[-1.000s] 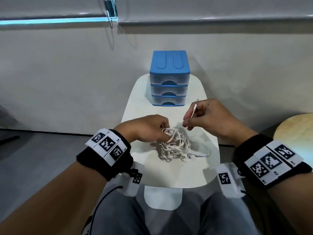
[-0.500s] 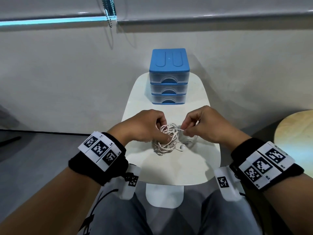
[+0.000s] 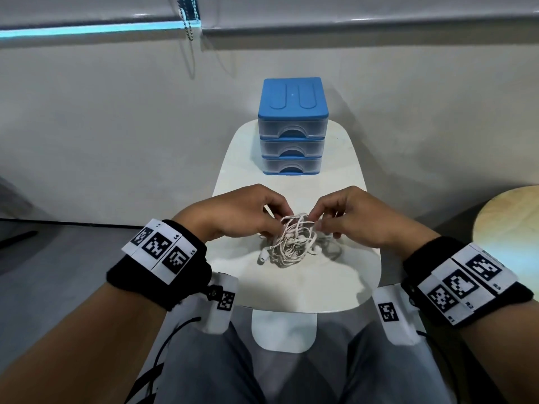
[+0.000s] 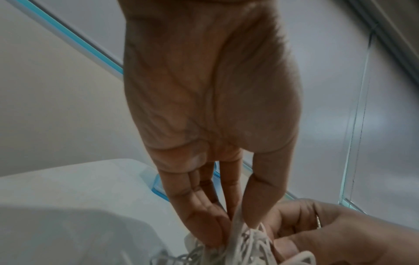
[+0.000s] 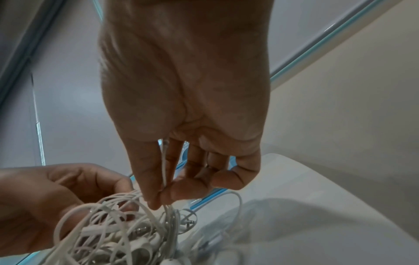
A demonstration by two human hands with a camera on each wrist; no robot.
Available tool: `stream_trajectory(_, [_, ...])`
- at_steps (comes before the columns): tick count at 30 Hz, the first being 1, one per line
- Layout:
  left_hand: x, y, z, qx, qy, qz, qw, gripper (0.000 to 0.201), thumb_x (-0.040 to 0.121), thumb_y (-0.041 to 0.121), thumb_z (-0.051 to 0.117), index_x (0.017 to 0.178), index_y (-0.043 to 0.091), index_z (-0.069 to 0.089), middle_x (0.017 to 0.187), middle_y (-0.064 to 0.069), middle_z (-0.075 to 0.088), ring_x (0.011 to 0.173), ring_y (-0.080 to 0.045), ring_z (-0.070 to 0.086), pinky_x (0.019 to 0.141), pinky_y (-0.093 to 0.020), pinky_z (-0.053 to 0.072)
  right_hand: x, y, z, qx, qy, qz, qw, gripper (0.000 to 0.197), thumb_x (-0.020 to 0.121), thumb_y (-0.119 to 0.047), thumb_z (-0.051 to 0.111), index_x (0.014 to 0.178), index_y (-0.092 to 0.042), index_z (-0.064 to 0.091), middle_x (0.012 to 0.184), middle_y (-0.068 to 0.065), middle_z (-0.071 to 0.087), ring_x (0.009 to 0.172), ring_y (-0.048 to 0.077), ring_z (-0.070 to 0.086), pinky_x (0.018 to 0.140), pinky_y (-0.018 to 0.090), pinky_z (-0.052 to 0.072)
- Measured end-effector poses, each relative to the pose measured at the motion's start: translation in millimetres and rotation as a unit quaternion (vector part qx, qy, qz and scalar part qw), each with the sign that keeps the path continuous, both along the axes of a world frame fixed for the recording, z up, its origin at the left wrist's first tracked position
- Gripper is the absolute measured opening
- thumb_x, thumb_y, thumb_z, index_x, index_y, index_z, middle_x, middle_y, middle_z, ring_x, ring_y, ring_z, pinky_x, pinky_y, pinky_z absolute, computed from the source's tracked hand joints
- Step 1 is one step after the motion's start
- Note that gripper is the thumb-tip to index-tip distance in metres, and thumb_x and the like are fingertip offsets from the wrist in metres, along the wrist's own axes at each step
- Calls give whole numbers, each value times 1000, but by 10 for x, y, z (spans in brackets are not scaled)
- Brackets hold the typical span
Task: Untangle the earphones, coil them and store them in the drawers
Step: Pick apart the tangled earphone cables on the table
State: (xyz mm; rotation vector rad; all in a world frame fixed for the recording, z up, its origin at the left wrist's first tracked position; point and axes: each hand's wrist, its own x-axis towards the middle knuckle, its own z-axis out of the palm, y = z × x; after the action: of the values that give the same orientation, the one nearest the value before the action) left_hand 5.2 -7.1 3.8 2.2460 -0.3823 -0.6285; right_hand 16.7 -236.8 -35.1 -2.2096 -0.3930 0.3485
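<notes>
A tangled bundle of white earphones (image 3: 293, 242) hangs just above the small white table (image 3: 291, 284), held between both hands. My left hand (image 3: 248, 214) grips the left side of the tangle (image 4: 244, 245) with thumb and fingers. My right hand (image 3: 347, 217) pinches a single cord (image 5: 163, 172) between thumb and forefinger at the top of the bundle (image 5: 118, 231). Earbuds and jack plugs stick out of the knot. The blue three-drawer unit (image 3: 292, 126) stands at the far end of the table, all drawers closed.
A round wooden stool (image 3: 507, 223) stands to the right of the table. A grey wall and a blind cord (image 3: 189, 27) lie behind. My knees sit under the near table edge.
My right hand, which held a plug end raised a second ago, has come down to the bundle. Both hands moved closer together and lifted the tangle slightly.
</notes>
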Motion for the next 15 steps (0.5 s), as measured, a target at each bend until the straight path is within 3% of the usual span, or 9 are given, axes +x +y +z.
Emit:
stream_trajectory(3, [4,-9,-4,-7,3,3,1000,18,90,2,66,101,12,77,93,-4,76,79,-19,68,89,-35,58,-13,12,15,18,6,10,1000,6,86,-12,79,80,-14,78,62,-1,67,60,12,58,69,32,50])
stream_trajectory(6, [13,-13,-21,-12,-5,15,1000,13,92,4,66,97,10,77,87,-4,76,78,-20,70,93,-46,58,-33,25,23,23,19,23,999,6,85,-5,77,82,-10,79,65,4,71,63,13,61,72,32,51])
stream_trajectory(9, [17,-12,-32,-20,-8,30,999,10,93,6,67,95,7,76,83,-2,75,76,-21,70,91,-46,58,-42,29,31,37,24,23,999,15,85,1,74,89,-12,78,59,1,69,57,11,60,66,23,49])
stream_trajectory(15, [34,-54,-21,-37,9,35,999,9,95,7,66,97,1,73,91,-14,72,71,-18,68,79,-30,58,-73,81,36,78,22,11,997,3,83,-5,80,81,-5,77,59,5,67,58,14,60,65,28,51])
